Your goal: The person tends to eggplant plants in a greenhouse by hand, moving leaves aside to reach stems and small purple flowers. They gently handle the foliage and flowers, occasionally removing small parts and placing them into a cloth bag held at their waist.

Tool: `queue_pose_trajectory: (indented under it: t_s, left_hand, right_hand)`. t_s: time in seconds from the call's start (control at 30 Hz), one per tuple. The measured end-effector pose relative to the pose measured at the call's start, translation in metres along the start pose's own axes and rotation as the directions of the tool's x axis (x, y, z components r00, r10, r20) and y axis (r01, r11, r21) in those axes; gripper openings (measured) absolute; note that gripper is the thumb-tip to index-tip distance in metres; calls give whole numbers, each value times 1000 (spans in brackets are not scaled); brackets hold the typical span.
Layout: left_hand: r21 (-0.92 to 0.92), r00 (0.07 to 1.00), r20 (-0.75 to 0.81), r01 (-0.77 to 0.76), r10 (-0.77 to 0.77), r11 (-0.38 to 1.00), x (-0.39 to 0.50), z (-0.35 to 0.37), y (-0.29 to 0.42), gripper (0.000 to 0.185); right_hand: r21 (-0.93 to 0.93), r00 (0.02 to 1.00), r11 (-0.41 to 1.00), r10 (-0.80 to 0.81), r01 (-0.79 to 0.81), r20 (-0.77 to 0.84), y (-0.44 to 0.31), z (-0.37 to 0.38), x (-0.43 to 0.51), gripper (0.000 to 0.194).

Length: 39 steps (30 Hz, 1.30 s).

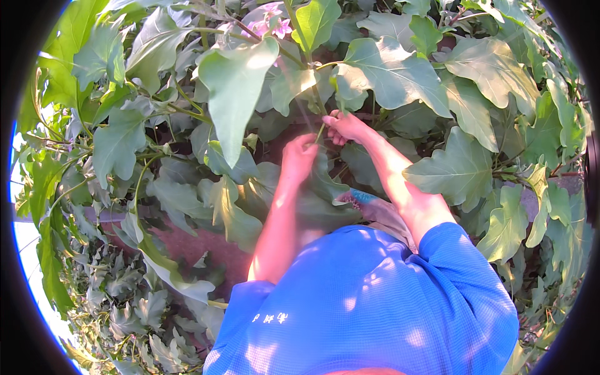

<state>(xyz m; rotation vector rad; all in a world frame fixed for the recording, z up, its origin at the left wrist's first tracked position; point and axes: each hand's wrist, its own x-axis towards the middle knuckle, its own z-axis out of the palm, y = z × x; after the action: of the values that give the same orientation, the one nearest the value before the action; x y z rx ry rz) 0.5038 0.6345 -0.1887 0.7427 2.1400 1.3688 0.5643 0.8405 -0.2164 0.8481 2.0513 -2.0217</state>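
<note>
My left hand (300,152) pinches the lower end of a thin green stem (320,133) between thumb and fingers. Close by on the upper right, my right hand (343,126) has its fingers curled at the upper end of the same stem, beside the upright main stem (319,101) of a leafy plant that looks like eggplant. A large pale green leaf (238,89) hangs above and left of the hands. Pink-purple flowers (272,26) show near the top. Leaves partly hide where the main stem goes below the hands.
Broad lobed leaves (450,171) crowd both sides and lie close to my forearms. A long curved leaf (173,274) hangs at the lower left over reddish-brown ground (201,246). More plants (136,314) grow at the bottom left.
</note>
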Motion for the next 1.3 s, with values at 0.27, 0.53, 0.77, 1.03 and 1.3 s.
queue_pose_trajectory:
  t_s: [0.27, 0.53, 0.77, 1.03, 1.3]
  left_hand:
    - [1, 1000, -27, 3, -3, 1000, 0, -1, 13, 33]
    - [-206, 992, -109, 43, -66, 978, 5, 19, 9, 43]
    - [-46, 988, -152, 4, -11, 999, 8, 32, 15, 44]
    - [126, 979, -198, -14, 39, 992, -3, 25, 32, 42]
    - [225, 847, -91, -495, 524, 839, -6, 105, 82, 42]
  right_hand:
    - [799, 987, 596, 158, -81, -18, 45, -2, 3, 17]
    - [-362, 780, 897, 31, 255, 625, 32, -12, -165, 24]
    - [-492, 969, 863, 12, 114, 246, 176, 38, -203, 34]
    - [-721, 612, 372, -786, 585, 91, 4, -9, -124, 24]
    - [-306, 962, 917, -272, 255, -14, 54, 23, -96, 44]
